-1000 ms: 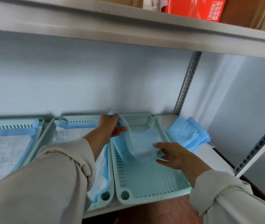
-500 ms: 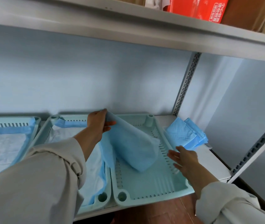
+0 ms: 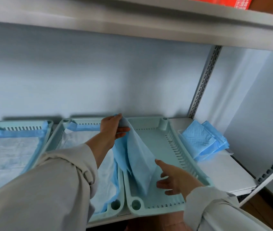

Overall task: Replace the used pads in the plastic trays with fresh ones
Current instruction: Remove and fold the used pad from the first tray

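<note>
At the left edge of the frame lies a tray [image 3: 48,126] already lined with a pad. Next to it, the middle tray [image 3: 62,129] also has its pad inside. In the centre my left hand [image 3: 111,129] pinches the top corner of the fresh pad [image 3: 137,157], which hangs half-folded into the right tray [image 3: 167,135]. My right hand [image 3: 175,179] is open, its fingers spread near the pad's lower edge. At the right, the spare pads [image 3: 202,140] wait on the shelf [image 3: 222,174]. I think the pad can stay folded or lie crooked if I release the corner too early.
</note>
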